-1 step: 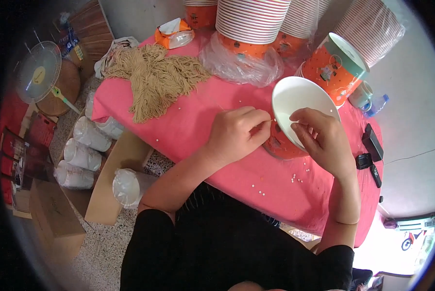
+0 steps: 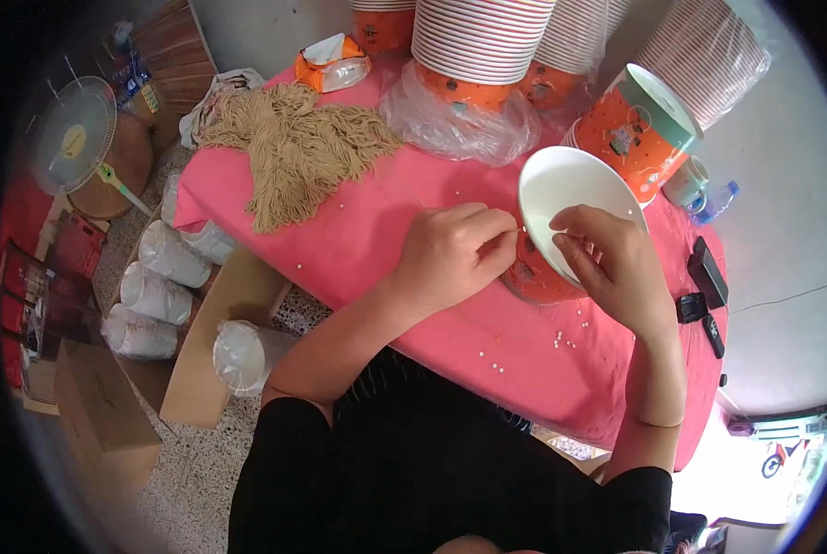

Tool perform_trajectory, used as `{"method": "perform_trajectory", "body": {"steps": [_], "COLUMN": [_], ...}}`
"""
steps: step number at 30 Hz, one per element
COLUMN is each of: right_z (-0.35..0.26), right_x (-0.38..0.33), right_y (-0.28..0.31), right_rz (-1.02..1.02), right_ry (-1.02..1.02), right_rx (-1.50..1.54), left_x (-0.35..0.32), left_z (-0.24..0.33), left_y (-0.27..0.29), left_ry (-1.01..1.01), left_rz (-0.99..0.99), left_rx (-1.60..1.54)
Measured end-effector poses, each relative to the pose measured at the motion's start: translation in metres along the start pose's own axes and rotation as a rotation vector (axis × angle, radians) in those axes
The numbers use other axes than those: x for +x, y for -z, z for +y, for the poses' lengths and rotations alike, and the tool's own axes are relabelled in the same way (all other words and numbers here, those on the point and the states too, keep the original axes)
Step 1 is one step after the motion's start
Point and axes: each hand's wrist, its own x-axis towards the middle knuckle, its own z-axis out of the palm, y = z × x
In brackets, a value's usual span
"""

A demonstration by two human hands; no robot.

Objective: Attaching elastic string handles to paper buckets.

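Note:
In front of me on the table stands an orange paper bucket (image 2: 543,282) with a white inside, tilted slightly toward me. My left hand (image 2: 460,254) is closed in a pinch at the bucket's left rim. A thin pale strand with a small white bit at its end pokes from those fingertips. Over the bucket's mouth, my right hand (image 2: 617,258) has thumb and forefinger pinched together; what lies between them is too small to make out. Small white bead-like bits (image 2: 561,342) lie scattered on the table below the bucket.
Tan cords (image 2: 303,148) lie heaped at the table's far left, near an orange packet (image 2: 332,65). Stacked paper buckets (image 2: 478,42) line the back. An orange and green bucket (image 2: 640,129), a mug (image 2: 686,182) and black objects (image 2: 707,272) stand right. Wrapped white cups (image 2: 155,291) sit lower left.

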Motion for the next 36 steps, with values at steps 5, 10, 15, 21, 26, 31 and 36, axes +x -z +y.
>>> {"method": "perform_trajectory", "body": {"steps": [5, 10, 15, 21, 26, 31, 36], "right_z": [0.003, -0.004, -0.004, 0.007, 0.011, 0.014, 0.024], "right_x": [0.01, 0.017, 0.026, 0.029, 0.028, 0.02, -0.007], "right_y": [-0.004, 0.0, 0.0, -0.008, -0.009, 0.007, 0.045], "right_rz": [-0.042, -0.147, -0.204, -0.26, -0.232, -0.105, 0.27], "right_ry": [0.088, 0.005, -0.053, -0.044, -0.06, -0.035, -0.178], "right_rx": [-0.035, -0.065, -0.028, 0.122, 0.153, -0.088, -0.224], "left_x": [0.004, 0.007, 0.01, 0.009, 0.009, 0.011, 0.007], "left_z": [0.002, 0.002, 0.0, 0.002, 0.005, 0.004, -0.007], "left_y": [0.001, 0.001, 0.0, 0.002, 0.006, 0.02, 0.036], "left_ry": [-0.039, -0.051, -0.035, 0.002, -0.017, -0.012, 0.182], "left_rz": [-0.05, -0.044, -0.051, -0.113, -0.144, -0.149, -0.173], "left_rx": [0.077, 0.073, 0.057, 0.064, 0.042, 0.178, 0.042]}}
